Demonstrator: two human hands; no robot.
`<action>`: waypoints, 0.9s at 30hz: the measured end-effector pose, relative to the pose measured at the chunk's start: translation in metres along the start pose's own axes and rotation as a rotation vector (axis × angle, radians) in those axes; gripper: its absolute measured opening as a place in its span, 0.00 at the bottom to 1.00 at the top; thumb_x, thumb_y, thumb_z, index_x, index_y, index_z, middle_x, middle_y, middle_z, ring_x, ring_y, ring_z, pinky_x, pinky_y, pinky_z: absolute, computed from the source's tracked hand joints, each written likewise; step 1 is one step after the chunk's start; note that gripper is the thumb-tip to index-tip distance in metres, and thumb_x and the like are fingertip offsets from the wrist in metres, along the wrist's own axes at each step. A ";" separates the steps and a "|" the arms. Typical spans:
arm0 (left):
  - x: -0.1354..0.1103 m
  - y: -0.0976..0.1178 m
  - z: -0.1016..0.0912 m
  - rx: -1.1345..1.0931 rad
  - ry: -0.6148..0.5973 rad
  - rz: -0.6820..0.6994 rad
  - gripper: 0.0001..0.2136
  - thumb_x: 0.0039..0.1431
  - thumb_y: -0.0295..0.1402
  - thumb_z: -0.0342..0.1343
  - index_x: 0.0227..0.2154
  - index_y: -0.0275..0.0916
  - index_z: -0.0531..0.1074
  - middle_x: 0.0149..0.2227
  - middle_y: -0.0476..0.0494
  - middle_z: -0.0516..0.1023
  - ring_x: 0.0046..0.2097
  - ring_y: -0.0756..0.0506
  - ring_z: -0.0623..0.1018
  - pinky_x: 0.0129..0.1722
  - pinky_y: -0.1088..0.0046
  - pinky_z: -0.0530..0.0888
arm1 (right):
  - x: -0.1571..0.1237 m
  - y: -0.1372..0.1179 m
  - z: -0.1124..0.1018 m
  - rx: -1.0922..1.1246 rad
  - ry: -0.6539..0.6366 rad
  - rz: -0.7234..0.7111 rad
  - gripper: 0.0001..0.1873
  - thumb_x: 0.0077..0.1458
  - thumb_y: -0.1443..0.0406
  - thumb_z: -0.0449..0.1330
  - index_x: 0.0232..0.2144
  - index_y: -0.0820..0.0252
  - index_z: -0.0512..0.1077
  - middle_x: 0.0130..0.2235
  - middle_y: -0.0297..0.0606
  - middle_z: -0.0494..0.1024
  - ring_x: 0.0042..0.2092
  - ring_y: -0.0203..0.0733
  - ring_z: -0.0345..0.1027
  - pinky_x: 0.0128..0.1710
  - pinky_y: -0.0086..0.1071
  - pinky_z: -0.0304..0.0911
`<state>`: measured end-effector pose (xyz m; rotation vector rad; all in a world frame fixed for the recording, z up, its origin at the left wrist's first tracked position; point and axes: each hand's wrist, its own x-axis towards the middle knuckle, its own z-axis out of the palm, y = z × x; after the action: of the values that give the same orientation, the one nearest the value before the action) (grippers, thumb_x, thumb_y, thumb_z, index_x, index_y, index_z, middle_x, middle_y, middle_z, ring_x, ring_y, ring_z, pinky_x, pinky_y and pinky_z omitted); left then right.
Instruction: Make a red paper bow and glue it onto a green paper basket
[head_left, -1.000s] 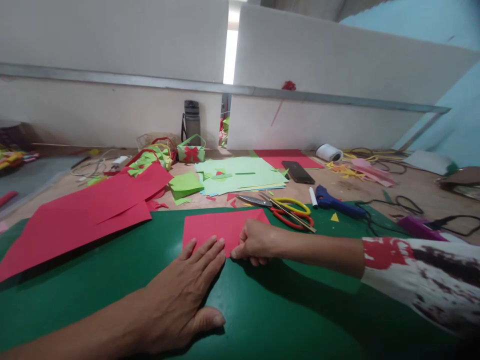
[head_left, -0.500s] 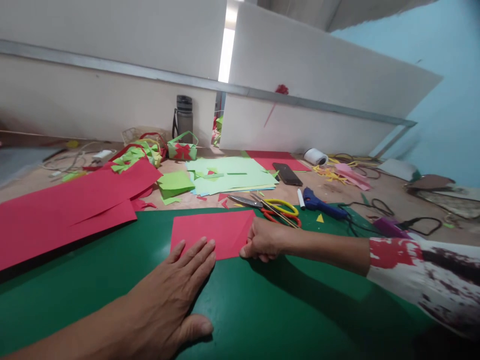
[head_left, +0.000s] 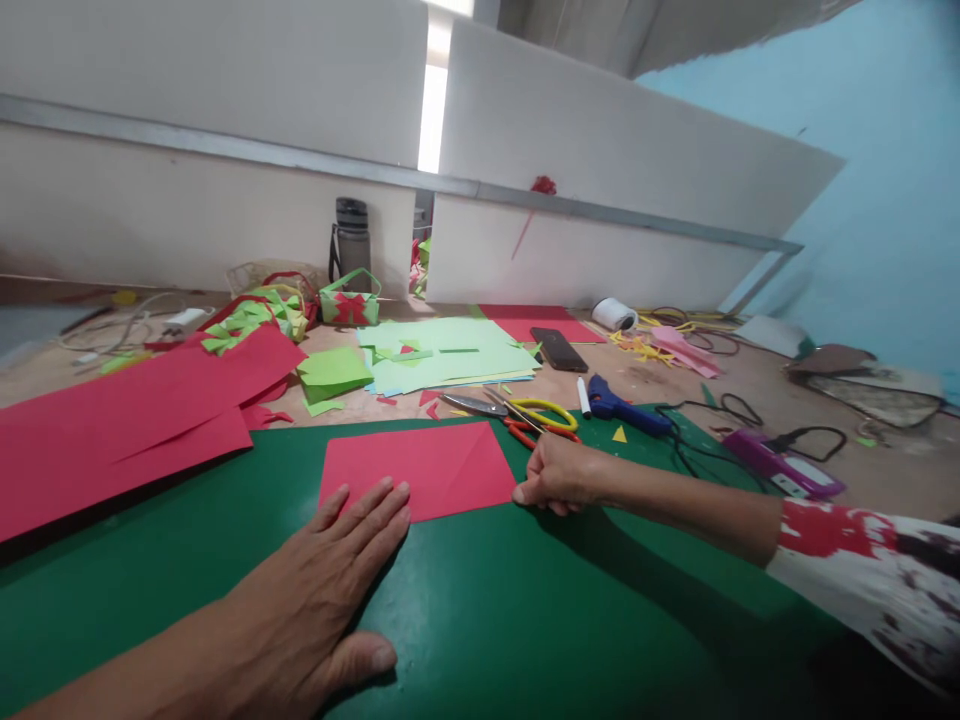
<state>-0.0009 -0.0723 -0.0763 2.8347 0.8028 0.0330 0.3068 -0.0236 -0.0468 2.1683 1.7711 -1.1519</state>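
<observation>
A red paper sheet (head_left: 427, 465) lies on a green cutting mat (head_left: 465, 620), with a slanting crease near its right end. My left hand (head_left: 337, 580) is flat and open, its fingertips resting on the sheet's lower left part and its thumb spread on the mat. At the sheet's lower right corner is my right hand (head_left: 559, 475), fingers curled and thumb against the corner. Just behind the sheet, scissors (head_left: 517, 410) with yellow and orange handles lie partly hidden by my right hand.
Large red sheets (head_left: 150, 400) cover the mat's left side. Behind are light green sheets (head_left: 450, 345), a phone (head_left: 559, 350), a blue glue gun (head_left: 622, 405) and a small green paper basket (head_left: 349, 305). A purple power strip (head_left: 787, 465) with cables sits at right.
My right hand has slid right along the sheet to its lower right corner, uncovering the creased end. My left hand stays flat on the paper. The view has shifted slightly.
</observation>
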 end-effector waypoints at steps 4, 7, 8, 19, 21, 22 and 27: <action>0.001 -0.001 -0.002 -0.040 -0.045 -0.015 0.36 0.62 0.51 0.44 0.66 0.42 0.35 0.67 0.41 0.38 0.66 0.35 0.44 0.62 0.49 0.50 | -0.004 0.008 -0.005 -0.056 0.023 -0.030 0.17 0.47 0.63 0.61 0.11 0.58 0.62 0.10 0.28 0.64 0.12 0.29 0.53 0.13 0.24 0.49; 0.002 -0.007 -0.004 -0.062 -0.083 -0.015 0.35 0.62 0.52 0.43 0.66 0.44 0.36 0.67 0.43 0.39 0.67 0.36 0.44 0.62 0.46 0.47 | -0.012 0.008 -0.007 -0.136 0.089 -0.137 0.17 0.47 0.64 0.60 0.11 0.59 0.62 0.12 0.30 0.67 0.14 0.31 0.55 0.15 0.26 0.50; 0.003 -0.010 -0.005 -0.068 -0.090 -0.010 0.35 0.62 0.53 0.43 0.66 0.45 0.36 0.67 0.43 0.39 0.67 0.36 0.44 0.62 0.45 0.45 | -0.015 0.006 -0.007 -0.166 0.141 -0.200 0.17 0.48 0.65 0.60 0.11 0.59 0.63 0.13 0.31 0.68 0.16 0.32 0.57 0.17 0.27 0.50; 0.005 -0.035 -0.034 -0.136 -0.170 0.000 0.25 0.64 0.46 0.45 0.63 0.52 0.52 0.67 0.47 0.48 0.67 0.37 0.48 0.63 0.47 0.43 | -0.029 -0.015 0.009 -0.212 0.692 -1.040 0.10 0.59 0.71 0.50 0.36 0.61 0.71 0.40 0.46 0.74 0.45 0.47 0.66 0.45 0.40 0.60; 0.006 -0.036 -0.033 -0.090 -0.147 -0.008 0.23 0.65 0.45 0.45 0.61 0.51 0.56 0.66 0.46 0.51 0.66 0.37 0.50 0.63 0.47 0.45 | -0.026 -0.011 0.008 -0.210 0.781 -1.170 0.09 0.60 0.70 0.49 0.38 0.62 0.70 0.41 0.47 0.74 0.46 0.47 0.66 0.46 0.41 0.61; 0.007 -0.035 -0.032 -0.056 -0.133 -0.023 0.23 0.64 0.45 0.45 0.61 0.51 0.58 0.66 0.45 0.52 0.66 0.36 0.51 0.62 0.47 0.46 | -0.022 -0.008 0.010 -0.237 0.750 -1.192 0.08 0.60 0.69 0.51 0.37 0.62 0.70 0.39 0.45 0.75 0.42 0.46 0.68 0.43 0.38 0.62; 0.016 -0.031 -0.023 0.156 -0.047 -0.083 0.18 0.67 0.36 0.43 0.58 0.46 0.62 0.62 0.40 0.61 0.63 0.38 0.60 0.61 0.48 0.53 | 0.002 0.005 0.032 -0.352 0.506 -1.096 0.06 0.56 0.69 0.57 0.27 0.61 0.69 0.27 0.38 0.73 0.28 0.39 0.65 0.26 0.30 0.56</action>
<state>-0.0052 -0.0336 -0.0604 2.9307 0.9505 -0.1122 0.2963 -0.0407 -0.0725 1.2697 3.2312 -0.2510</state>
